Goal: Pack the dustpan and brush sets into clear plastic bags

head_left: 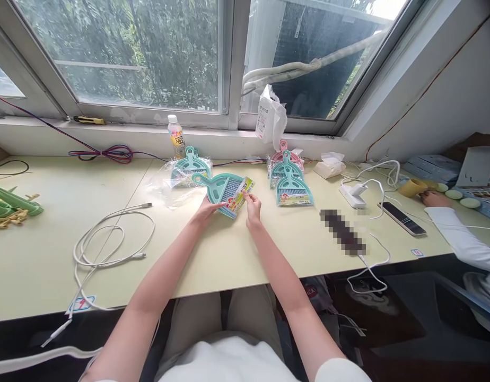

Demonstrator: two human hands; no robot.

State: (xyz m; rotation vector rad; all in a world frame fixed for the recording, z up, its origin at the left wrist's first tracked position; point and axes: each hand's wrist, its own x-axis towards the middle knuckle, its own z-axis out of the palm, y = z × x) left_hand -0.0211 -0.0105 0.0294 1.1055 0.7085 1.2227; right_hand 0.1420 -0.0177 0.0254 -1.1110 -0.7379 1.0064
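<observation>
A teal mini dustpan and brush set (217, 185) with a printed label card is held tilted above the table, its handle pointing to the upper left. My left hand (207, 208) grips its lower left edge, thumb over the front. At the label's right edge, my right hand (252, 206) pinches the card side with thumb and fingers. Just behind lies another teal dustpan set (191, 165) in clear plastic wrap (165, 185). To the right, several wrapped sets overlap in a row: a teal one (293, 191) in front and a pink one (283, 151) at the back.
A drink bottle (175, 137) and a white paper bag (271, 116) stand near the window. Coiled white cables (110, 239) lie at left, beside green and tan plastic parts (14, 207). At right are a power strip (352, 195), a phone (402, 218) and another person's hand (436, 199).
</observation>
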